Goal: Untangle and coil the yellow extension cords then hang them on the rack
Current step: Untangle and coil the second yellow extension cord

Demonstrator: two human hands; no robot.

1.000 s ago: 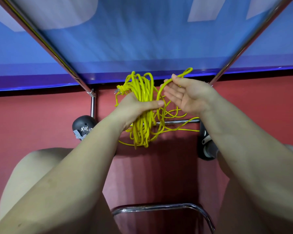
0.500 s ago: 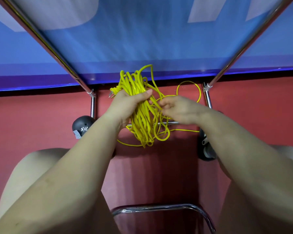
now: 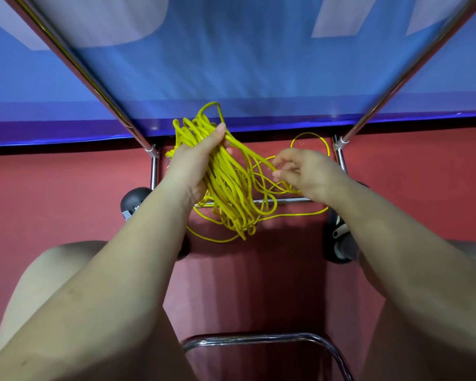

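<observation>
While the view looked down past both forearms, a black caster wheel (image 3: 134, 199) sat far left on the red floor (image 3: 52, 193), just below a chrome rack leg (image 3: 154, 171). L hand (image 3: 194, 166) was next, fingers and thumb curled round a thick bundle of yellow cord (image 3: 228, 185), thumb tip up near the top loops. Bundle hung from that hand in long loops, lower ends dangling in front of the horizontal chrome bar (image 3: 283, 200) w/ a few slack strands trailing below it. A metal plug tip stuck out at the L edge of the bundle, beside the hand. One strand ran from the top of the bundle diagonally down to the R hand (image 3: 307, 171), which pinched it between thumb and fingertips; other fingers loosely bent. Thin loose loops spread under and behind the R hand, one round loop rising above it toward the R rack leg (image 3: 341, 158). Another strand ran roughly level below the bar toward a second dark caster (image 3: 338, 243) at R. Blue banner (image 3: 231, 64) w/ pale shapes filled the top, framed by two slanted chrome tubes. Bare knees showed at both lower sides, w/ a curved chrome tube (image 3: 259, 339) at bottom centre.
</observation>
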